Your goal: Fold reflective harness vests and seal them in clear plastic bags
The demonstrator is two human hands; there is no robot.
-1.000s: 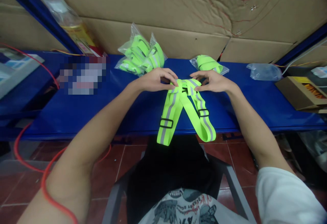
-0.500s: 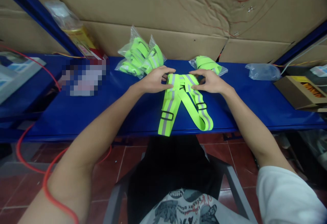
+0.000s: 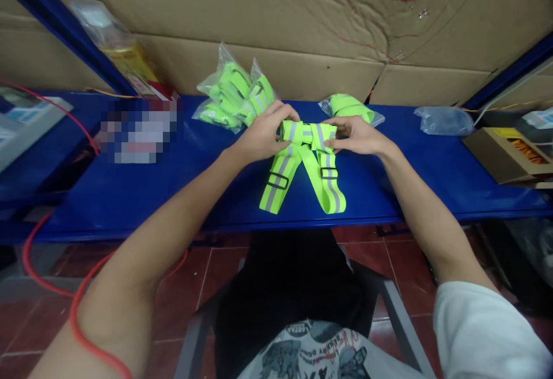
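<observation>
A neon-green reflective strap harness point(image 3: 302, 166) with grey stripes and black buckles lies on the blue table point(image 3: 129, 194). My left hand point(image 3: 261, 134) pinches the left end of its folded top band. My right hand point(image 3: 356, 136) pinches the right end. Two looped strap ends trail toward the table's front edge.
Clear bags of packed green straps point(image 3: 235, 99) lie behind my left hand, one more bag point(image 3: 352, 107) behind my right. An empty plastic bag point(image 3: 444, 120) and an open cardboard box point(image 3: 507, 157) are at the right. Cardboard lines the back wall. A red cable point(image 3: 82, 304) hangs at the left.
Both hands drew the harness farther onto the table, away from me. The strap ends that hung over the front edge now rest on the table top.
</observation>
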